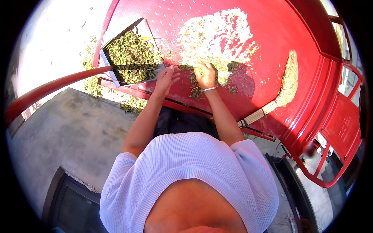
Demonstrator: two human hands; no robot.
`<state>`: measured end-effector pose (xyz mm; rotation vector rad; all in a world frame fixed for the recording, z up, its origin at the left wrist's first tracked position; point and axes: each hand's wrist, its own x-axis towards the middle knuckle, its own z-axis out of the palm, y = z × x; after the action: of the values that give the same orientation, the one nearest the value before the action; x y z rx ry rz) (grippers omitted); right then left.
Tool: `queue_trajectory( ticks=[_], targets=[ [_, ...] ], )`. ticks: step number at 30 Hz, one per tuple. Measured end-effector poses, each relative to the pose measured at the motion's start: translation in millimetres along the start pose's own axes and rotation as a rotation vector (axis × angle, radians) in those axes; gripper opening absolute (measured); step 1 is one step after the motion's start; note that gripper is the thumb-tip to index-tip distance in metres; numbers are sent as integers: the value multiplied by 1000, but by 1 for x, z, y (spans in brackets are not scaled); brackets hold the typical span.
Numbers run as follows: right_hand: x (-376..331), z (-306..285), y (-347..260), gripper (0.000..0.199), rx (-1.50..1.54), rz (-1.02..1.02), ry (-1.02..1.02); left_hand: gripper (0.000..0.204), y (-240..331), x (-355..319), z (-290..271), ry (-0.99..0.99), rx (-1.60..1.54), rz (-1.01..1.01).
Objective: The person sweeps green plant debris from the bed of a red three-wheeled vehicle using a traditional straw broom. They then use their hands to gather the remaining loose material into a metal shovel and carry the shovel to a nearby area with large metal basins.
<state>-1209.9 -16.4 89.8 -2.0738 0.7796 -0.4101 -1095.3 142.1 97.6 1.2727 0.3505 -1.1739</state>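
Note:
My left hand (167, 80) is open, its fingers stretched out together, beside the right side of a long-handled dustpan (104, 58). A heap of green and brown leaves (132, 54) fills the dustpan. To the right, my right hand (206, 77), with a bracelet at the wrist, is closed with curled fingers over the near edge of a spread of pale plant bits (215, 37). Whatever lies within those fingers is hidden. Both hands are above the red metal truck bed (268, 23), and sunlight washes out much of the spread.
A straw broom (288, 79) lies on the bed at the right, its handle toward me. The dustpan's red handle (58, 83) reaches out to the left. Red side rails (338, 136) stand at the right. Fallen leaves (132, 104) line the bed's near left edge.

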Motion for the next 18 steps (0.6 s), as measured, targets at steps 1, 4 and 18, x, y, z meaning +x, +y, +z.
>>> queue_trajectory(
  ticks=[1, 4, 18],
  targets=[
    [-3, 4, -8, 18, 79, -61, 34, 48, -7, 4, 14, -80, -193, -144],
    [-15, 12, -33, 27, -68, -196, -224, 51, -38, 27, 22, -300, -506, -241],
    [-8, -42, 85, 22, -361, 57, -34, 17, 36, 38, -49, -110, -471, 167]
  ],
)
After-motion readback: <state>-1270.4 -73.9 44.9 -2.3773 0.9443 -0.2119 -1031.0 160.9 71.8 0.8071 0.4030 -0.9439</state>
